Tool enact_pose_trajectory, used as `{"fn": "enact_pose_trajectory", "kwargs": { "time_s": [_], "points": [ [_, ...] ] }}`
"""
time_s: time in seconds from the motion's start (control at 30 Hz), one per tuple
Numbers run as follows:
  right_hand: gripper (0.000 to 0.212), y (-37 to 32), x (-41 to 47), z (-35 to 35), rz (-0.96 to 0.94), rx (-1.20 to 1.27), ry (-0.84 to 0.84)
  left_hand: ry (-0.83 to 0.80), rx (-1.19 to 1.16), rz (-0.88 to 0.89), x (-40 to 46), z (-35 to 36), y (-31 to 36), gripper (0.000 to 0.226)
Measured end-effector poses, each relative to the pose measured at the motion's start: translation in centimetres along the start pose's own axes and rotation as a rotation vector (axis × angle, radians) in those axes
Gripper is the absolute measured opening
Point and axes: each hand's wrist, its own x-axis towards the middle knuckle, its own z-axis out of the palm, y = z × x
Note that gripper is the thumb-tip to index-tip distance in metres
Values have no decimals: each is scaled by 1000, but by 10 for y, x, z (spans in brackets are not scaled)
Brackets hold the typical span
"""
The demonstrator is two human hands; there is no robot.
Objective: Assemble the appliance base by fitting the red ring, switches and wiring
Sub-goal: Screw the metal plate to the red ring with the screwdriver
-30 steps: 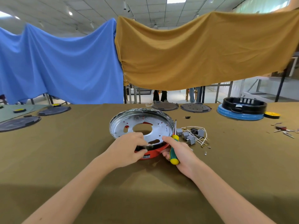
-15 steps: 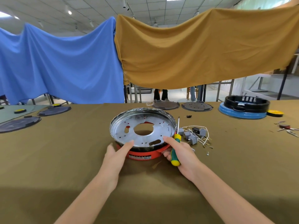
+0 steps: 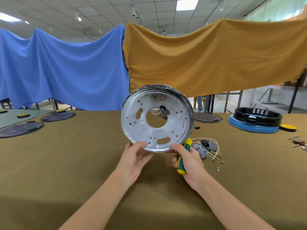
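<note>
Base (image 3: 157, 119): round silver metal pan, tipped up on its lower edge so its pierced inside faces the person, big hole in the middle. A sliver of red ring (image 3: 169, 151) shows under its lower rim; the rest is hidden.

Left hand (image 3: 135, 157): at 7 o'clock on the rim, thumb on the inner face, fingers curled behind, gripping the base.

Right hand (image 3: 189, 159): at 5 o'clock on the rim, thumb pressed on the inner face, other fingers wrapped round a screwdriver (image 3: 183, 156) with a green and yellow handle; its shaft is hidden behind the base.

Switches (image 3: 201, 149): small grey blocks with white wires (image 3: 213, 154), heaped on the table (image 3: 66, 163) at 4 o'clock from the base, just beside the right hand.

Black ring on blue disc (image 3: 254, 120): at 3 o'clock, well apart.

Dark flat plates (image 3: 21, 129): at 9 o'clock, far left.

Blue cloth (image 3: 63, 68) and ochre cloth (image 3: 207, 58): hung behind the table.
</note>
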Motion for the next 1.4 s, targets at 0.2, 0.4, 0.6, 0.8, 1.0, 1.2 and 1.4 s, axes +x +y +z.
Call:
{"fn": "enact_pose_trajectory", "kwargs": {
  "time_s": [0.2,0.4,0.6,0.8,1.0,1.2,1.4],
  "points": [
    [22,9,4,0,-20,-94,-13,50,2,-30,18,-8,-12,46],
    [24,8,6,1,6,-111,-16,92,107,107,24,-14,-16,45],
    [24,10,6,-2,1,-125,7,117,236,272,41,-21,7,45],
    [20,11,-3,4,-49,-417,-96,297,486,405,56,-48,3,48],
    [31,14,-16,8,-309,-644,-184,310,568,508,65,-54,1,55],
    [21,13,-18,2,-425,-731,-23,318,508,496,64,-55,4,54],
    [19,13,-18,0,-436,-815,13,332,434,459,62,-57,7,51]
  ]
}}
